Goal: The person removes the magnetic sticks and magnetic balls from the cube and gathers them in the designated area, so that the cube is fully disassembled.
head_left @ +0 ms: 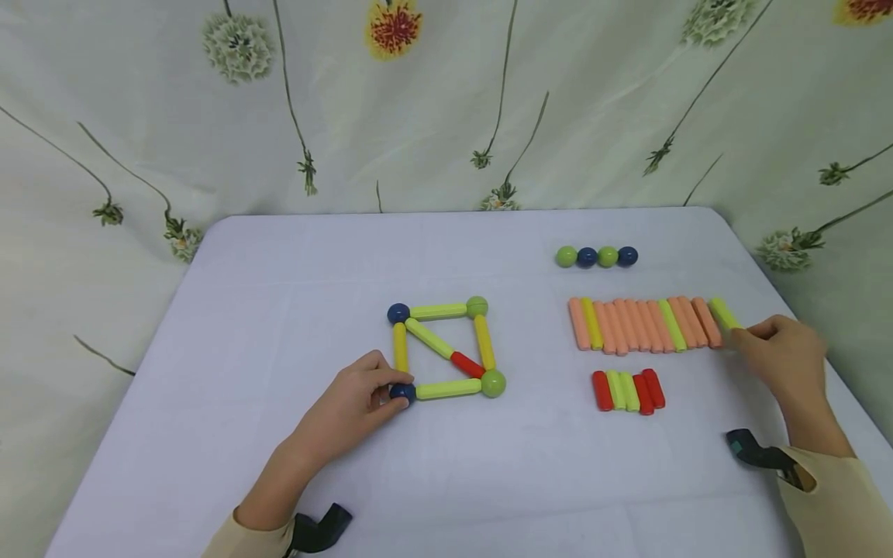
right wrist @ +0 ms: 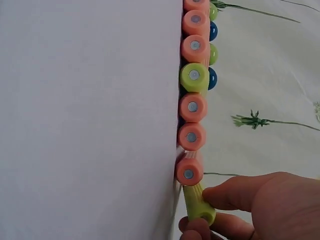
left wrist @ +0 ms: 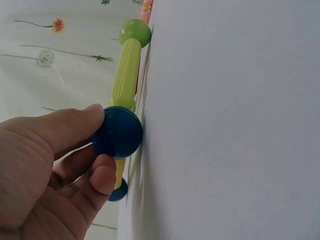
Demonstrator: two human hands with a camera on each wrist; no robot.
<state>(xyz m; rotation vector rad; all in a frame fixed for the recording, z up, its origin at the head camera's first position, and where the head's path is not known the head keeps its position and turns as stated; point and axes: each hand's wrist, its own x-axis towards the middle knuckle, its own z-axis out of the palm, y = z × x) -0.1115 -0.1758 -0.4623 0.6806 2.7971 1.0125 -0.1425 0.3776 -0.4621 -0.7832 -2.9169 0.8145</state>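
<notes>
My left hand [head_left: 359,403] pinches the dark blue ball [left wrist: 119,132] at the near left corner of a square frame of magnetic rods. Green rods form its top and bottom sides, yellow rods its left and right ones. A green rod [head_left: 429,339] and a short red rod [head_left: 467,364] make a diagonal. Green balls [head_left: 493,383] sit at the right corners, and another blue ball [head_left: 398,313] at the far left one. At the right, my right hand [head_left: 784,356] pinches a green rod [right wrist: 200,204] at the end of a row of mostly orange rods [head_left: 631,325].
Short red and green rods [head_left: 624,391] lie side by side nearer me. Behind the orange row, green and blue balls [head_left: 587,257] stand in a line. A white cloth covers the table [head_left: 279,263], and a flowered curtain [head_left: 432,116] hangs behind it.
</notes>
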